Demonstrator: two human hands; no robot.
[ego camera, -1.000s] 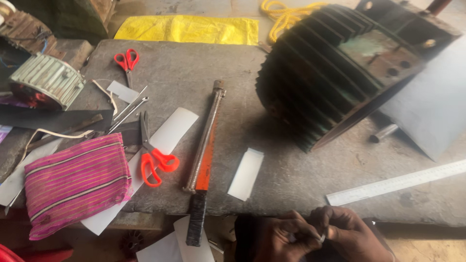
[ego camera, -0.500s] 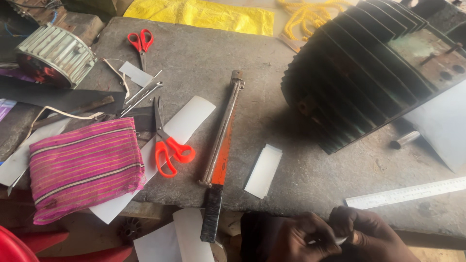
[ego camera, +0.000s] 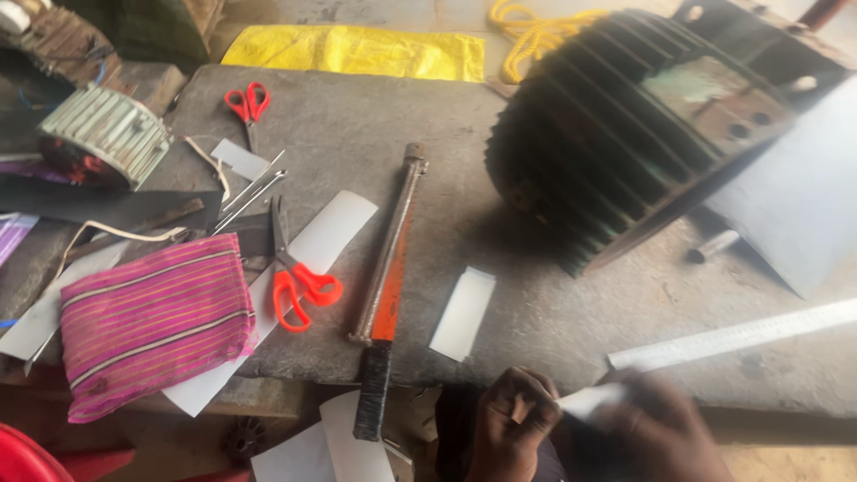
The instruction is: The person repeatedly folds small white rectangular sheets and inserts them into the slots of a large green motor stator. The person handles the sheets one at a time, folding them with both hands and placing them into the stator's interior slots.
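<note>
At the bottom of the view my left hand (ego camera: 511, 427) and my right hand (ego camera: 656, 428) pinch a small white paper strip (ego camera: 591, 401) between them, just below the near edge of the grey slab (ego camera: 375, 134). The right hand is blurred. Another white paper strip (ego camera: 463, 313) lies flat on the slab just above my left hand. A long metal tool with an orange and black handle (ego camera: 386, 277) lies left of it. Orange-handled scissors (ego camera: 295, 268) rest on a larger white sheet (ego camera: 332, 228) further left.
A big dark finned motor casing (ego camera: 625, 134) fills the upper right. A steel ruler (ego camera: 741, 335) lies at right. A pink striped cloth pouch (ego camera: 152, 321), red scissors (ego camera: 247, 103), a small ribbed metal part (ego camera: 103, 136), a yellow sack (ego camera: 357, 49) and yellow rope (ego camera: 527, 31) surround the slab.
The view has shifted slightly. My hands have drawn apart, and the white strip now shows stretched between them; the right hand has moved rightward and blurs.
</note>
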